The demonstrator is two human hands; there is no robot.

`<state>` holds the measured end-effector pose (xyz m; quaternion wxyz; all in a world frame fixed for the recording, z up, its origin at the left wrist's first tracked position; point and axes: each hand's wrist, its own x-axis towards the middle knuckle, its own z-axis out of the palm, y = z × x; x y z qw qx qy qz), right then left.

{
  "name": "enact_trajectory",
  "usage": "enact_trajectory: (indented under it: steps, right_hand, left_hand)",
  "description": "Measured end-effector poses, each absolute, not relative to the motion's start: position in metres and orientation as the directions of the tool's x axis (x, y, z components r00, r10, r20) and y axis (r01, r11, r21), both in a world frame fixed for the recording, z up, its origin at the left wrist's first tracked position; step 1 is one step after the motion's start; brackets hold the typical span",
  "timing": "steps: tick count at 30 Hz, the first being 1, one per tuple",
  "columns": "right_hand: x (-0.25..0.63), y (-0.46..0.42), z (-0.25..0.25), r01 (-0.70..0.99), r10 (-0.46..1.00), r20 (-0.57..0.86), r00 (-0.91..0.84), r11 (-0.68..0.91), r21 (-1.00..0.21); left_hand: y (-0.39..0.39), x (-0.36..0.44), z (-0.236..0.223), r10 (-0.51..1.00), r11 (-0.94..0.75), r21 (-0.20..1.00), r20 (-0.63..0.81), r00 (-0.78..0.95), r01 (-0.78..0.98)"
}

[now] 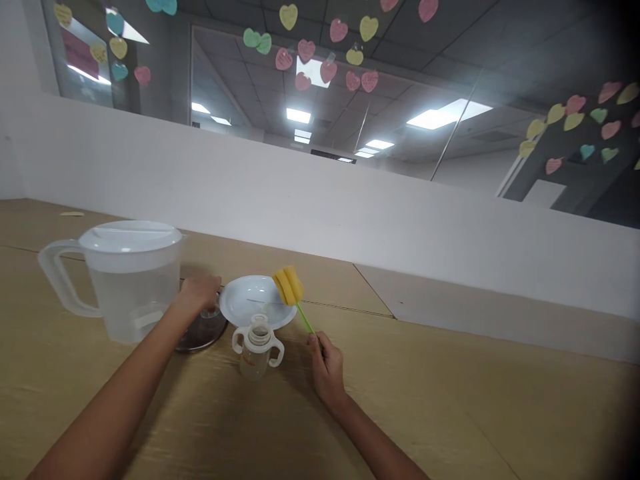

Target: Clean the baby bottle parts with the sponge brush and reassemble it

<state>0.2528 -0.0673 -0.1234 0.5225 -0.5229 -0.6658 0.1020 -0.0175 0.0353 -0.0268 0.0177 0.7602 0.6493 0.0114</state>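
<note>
My right hand is closed around the thin green handle of a bottle brush. Its yellow sponge head points up, in front of the right rim of a white bowl. Between my hands a clear baby bottle stands upright and uncapped, with a white two-handled collar. My left hand is over a dark, see-through round dish, beside the bowl. Its fingers look curled, and what they grip is hidden. My left forearm passes in front of a large lidded plastic pitcher.
The pitcher's handle sticks out to the left. The tan tabletop has seams and ends at a low white wall. Above the wall is a glass pane with heart-shaped notes. A small pale strip lies at the back left.
</note>
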Motion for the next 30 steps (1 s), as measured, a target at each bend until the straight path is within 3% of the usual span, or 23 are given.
enact_trajectory:
  steps: [6,12,14,17,19,30]
  right_hand:
    - [0.254,-0.066,-0.126,0.604,0.808,0.584,0.071,0.431,-0.670]
    - [0.253,-0.066,-0.124,0.583,0.813,0.577,0.080,0.431,-0.689]
    - [0.252,-0.067,-0.123,0.583,0.808,0.583,0.079,0.437,-0.685]
    - [0.252,-0.067,-0.123,0.586,0.807,0.585,0.082,0.436,-0.683]
    - [0.252,-0.067,-0.123,0.590,0.807,0.584,0.086,0.431,-0.683]
    - [0.253,-0.065,-0.125,0.598,0.816,0.571,0.087,0.416,-0.685]
  left_hand:
    - [0.035,-0.011,-0.038,0.981,-0.190,0.040,0.035,0.189,0.981]
    - [0.027,0.006,-0.027,0.951,-0.260,0.007,0.178,0.254,0.966]
    - [0.028,0.020,-0.031,0.915,-0.367,0.060,0.204,0.349,0.928]
    - [0.033,0.040,-0.047,0.809,-0.587,0.279,0.194,0.554,0.760]
    - [0.036,0.047,-0.058,0.761,-0.641,0.367,0.189,0.621,0.674]
    - [0.043,0.047,-0.070,0.799,-0.601,0.366,0.251,0.547,0.710]
